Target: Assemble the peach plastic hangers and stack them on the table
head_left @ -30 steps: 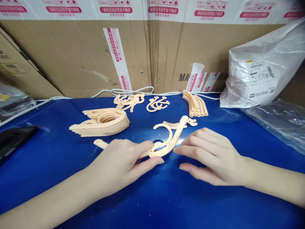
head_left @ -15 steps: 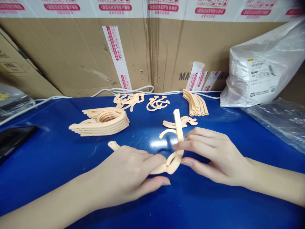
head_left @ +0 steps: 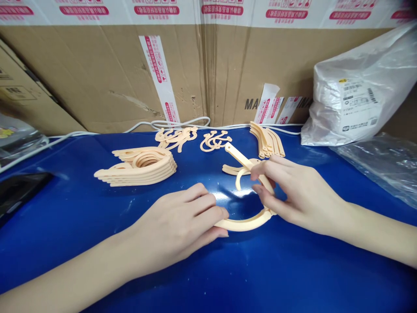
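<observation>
Bounding the glossy blue table (head_left: 208, 282) behind, brown cardboard panels (head_left: 107, 78) leave room toward the wearer. Stacked curved cream plastic pieces (head_left: 143, 171) lie beyond the left hand (head_left: 182, 226); flat cream plastic parts (head_left: 230, 170) lie near the right hand (head_left: 306, 200). Both hands grip a jointed cream plastic hanger (head_left: 246, 224), bent sharply, over mid-table.

Taped cardboard boxes (head_left: 107, 65) stand behind a blue tabletop (head_left: 247, 278) bearing a white glint (head_left: 219, 196).
</observation>
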Available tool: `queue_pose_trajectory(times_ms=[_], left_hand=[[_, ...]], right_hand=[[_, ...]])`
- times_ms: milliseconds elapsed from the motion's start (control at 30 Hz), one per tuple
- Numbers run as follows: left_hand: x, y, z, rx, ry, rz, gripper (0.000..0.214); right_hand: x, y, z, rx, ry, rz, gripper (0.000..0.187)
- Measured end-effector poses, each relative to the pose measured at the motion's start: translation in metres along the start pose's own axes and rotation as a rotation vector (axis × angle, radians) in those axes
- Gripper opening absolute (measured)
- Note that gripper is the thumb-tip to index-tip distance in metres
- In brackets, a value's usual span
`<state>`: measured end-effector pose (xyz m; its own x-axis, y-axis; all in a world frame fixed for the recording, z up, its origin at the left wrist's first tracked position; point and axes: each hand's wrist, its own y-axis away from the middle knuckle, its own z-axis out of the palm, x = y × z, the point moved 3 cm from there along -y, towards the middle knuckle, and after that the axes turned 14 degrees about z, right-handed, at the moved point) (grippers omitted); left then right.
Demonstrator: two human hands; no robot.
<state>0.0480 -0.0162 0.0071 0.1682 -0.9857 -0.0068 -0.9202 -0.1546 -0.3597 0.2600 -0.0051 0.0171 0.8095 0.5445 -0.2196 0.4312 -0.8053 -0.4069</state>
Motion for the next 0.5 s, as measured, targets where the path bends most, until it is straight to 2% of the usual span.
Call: queue_pose_trajectory(times_ms=[167, 267, 367, 500], left_hand=[[-0.005, 0.003, 0.003, 0.014, 0.0, -0.02, 0.018], [-0.009, 0.004, 0.005, -0.001, -0.004, -0.046, 0.017], [-0.011, 0.005, 0.003, 0.008, -0.033, -0.055, 0.019], [-0.011, 0.005, 0.003, 0.003, -0.079, -0.064, 0.02]], right_hand=[[0.001, 0.003, -0.004, 0.104, 0.064, -0.093, 0.022], [0.002, 0.003, -0.005, 0.079, 0.088, -0.091, 0.02], [0.004, 0.001, -0.005, 0.047, 0.173, -0.105, 0.009], [0.005, -0.001, -0.003, 0.039, 0.265, -0.169, 0.014]])
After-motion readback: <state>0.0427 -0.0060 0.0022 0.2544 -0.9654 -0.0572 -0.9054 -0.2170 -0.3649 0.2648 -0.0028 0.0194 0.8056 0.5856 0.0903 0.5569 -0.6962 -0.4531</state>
